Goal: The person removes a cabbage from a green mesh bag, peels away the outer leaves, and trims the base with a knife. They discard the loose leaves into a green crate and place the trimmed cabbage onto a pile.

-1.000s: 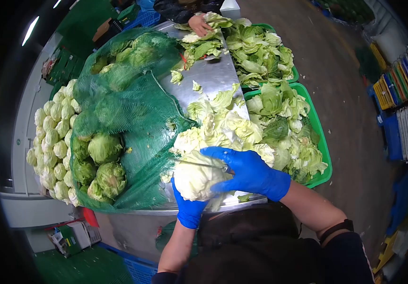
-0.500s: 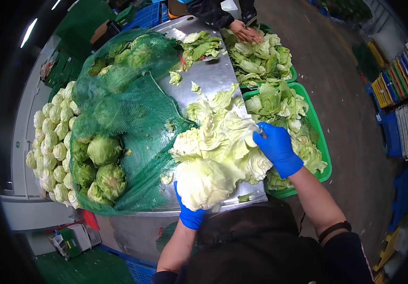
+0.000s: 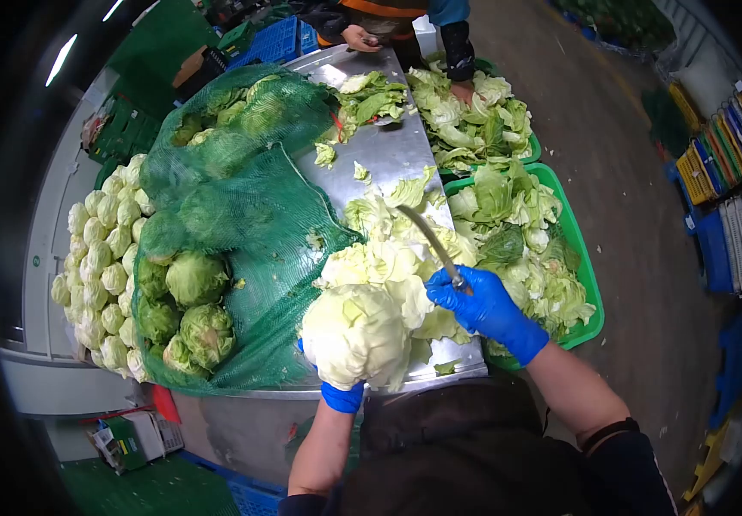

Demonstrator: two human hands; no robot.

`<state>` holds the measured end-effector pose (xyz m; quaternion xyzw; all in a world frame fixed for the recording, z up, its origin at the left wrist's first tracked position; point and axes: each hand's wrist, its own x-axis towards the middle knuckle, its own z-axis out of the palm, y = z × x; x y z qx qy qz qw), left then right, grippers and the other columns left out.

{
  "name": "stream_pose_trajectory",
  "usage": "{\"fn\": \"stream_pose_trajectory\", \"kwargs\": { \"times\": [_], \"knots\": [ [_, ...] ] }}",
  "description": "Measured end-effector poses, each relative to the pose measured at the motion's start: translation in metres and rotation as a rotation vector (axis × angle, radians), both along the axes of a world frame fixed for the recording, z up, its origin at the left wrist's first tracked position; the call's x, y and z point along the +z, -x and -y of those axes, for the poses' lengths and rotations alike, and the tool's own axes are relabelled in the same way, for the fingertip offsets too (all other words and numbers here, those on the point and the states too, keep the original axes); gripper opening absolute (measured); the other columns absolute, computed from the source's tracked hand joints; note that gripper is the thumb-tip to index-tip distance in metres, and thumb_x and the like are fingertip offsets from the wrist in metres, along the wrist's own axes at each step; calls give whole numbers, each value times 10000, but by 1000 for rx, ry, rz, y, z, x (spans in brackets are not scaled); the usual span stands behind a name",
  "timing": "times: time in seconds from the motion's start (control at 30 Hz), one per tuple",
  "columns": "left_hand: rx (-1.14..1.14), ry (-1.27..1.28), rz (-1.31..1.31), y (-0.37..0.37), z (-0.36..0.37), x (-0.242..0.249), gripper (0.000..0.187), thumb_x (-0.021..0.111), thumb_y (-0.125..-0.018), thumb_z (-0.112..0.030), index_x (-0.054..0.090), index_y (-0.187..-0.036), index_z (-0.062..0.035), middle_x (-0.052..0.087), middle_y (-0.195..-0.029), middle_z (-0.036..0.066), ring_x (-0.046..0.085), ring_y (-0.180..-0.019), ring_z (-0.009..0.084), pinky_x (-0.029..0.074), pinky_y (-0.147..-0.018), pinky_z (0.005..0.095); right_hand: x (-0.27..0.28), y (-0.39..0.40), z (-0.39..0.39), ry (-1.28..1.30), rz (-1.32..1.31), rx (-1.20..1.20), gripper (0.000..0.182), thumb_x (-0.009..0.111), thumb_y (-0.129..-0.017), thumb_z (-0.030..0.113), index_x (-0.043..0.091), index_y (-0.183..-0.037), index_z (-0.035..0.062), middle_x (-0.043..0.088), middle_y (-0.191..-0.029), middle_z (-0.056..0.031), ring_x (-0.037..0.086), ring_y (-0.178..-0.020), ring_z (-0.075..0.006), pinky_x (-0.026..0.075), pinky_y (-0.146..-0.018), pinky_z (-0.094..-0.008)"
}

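Since half a second ago the right hand (image 3: 484, 308) has drawn back from the crate side and now grips a knife (image 3: 433, 243) by the handle, fingers wrapped tight, blade angled up over the heap of loose leaves (image 3: 388, 249); the left hand (image 3: 341, 396) holds a cabbage head (image 3: 355, 334) from beneath, fingers mostly hidden, at the near edge of the steel table (image 3: 388, 150); bare steel shows only in the middle of the table, well beyond the cabbage; a green net sack (image 3: 242, 224) full of cabbages crowds the left side; the green crate (image 3: 584, 258) on the right brims with trimmed leaves; another person's hand (image 3: 359, 36) works at the far end.
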<state>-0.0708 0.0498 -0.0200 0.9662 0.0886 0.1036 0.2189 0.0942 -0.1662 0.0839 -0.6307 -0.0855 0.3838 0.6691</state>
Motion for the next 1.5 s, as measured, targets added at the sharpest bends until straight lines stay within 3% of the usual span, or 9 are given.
{"fn": "stream_pose_trajectory", "kwargs": {
  "times": [0.13,0.43,0.53,0.7,0.83,0.93,1.27,1.4,1.5],
  "knots": [
    [118,2051,365,-32,14,71,806,459,-852,-593,292,-1451,-80,288,-1492,179,372,-1316,364,332,-1074,515,18,8,-7,46,-124,57,467,641,-866,461,605,-986,11,618,-730,-33,472,-450,-68,403,-417,-237],
    [-210,1542,330,-40,-9,127,942,646,-758,-580,215,-1484,-163,275,-1508,137,332,-1351,330,271,-1109,527,58,9,-25,-258,50,-31,551,762,-804,206,538,-1262,-2,506,-607,49,442,-463,-41,371,-452,-202],
    [140,2089,305,-24,-6,70,936,633,-744,-609,260,-1473,-157,323,-1492,118,309,-1363,344,249,-1110,542,47,22,-38,-285,251,-79,377,741,-799,80,625,-1151,10,606,-741,48,515,-586,-11,422,-524,-182],
    [92,2059,346,-5,-23,44,852,616,-776,-501,258,-1475,-170,304,-1503,119,308,-1363,353,232,-1115,554,8,15,-36,-174,159,-329,223,718,-825,117,659,-1026,39,649,-778,13,577,-677,-49,481,-608,-223],
    [67,1923,251,0,-42,81,788,606,-818,-406,259,-1457,-103,402,-1418,145,352,-1341,327,260,-1120,499,-25,-5,-27,211,767,-119,410,730,-819,192,598,-1199,109,683,-929,-3,568,-670,-65,474,-610,-229],
    [-189,1496,139,-6,-58,108,1305,917,-384,-400,264,-1436,9,410,-1405,170,402,-1301,277,295,-1098,405,24,30,-53,-31,166,195,663,714,-835,277,419,-1406,117,623,-1171,-48,516,-689,-87,471,-662,-241],
    [-323,1326,-5,35,-127,123,1276,929,-354,-452,350,-1387,23,448,-1377,153,441,-1263,259,289,-1092,406,31,50,-114,101,1272,393,192,680,-808,323,671,-872,141,626,-751,-25,620,-587,-232,486,-502,-331],
    [-427,1344,-70,52,-151,119,1200,912,-409,-472,385,-1365,27,435,-1386,166,401,-1298,276,279,-1089,418,14,63,-140,122,1381,423,80,622,-851,253,685,-865,206,629,-756,-23,617,-588,-218,474,-485,-310],
    [-487,1545,-81,78,-166,123,1194,899,-424,-510,394,-1363,27,452,-1371,171,423,-1279,278,302,-1078,429,-54,62,-129,322,822,294,111,581,-850,169,686,-840,136,633,-722,-66,613,-598,-233,476,-526,-322]
  ]
}}
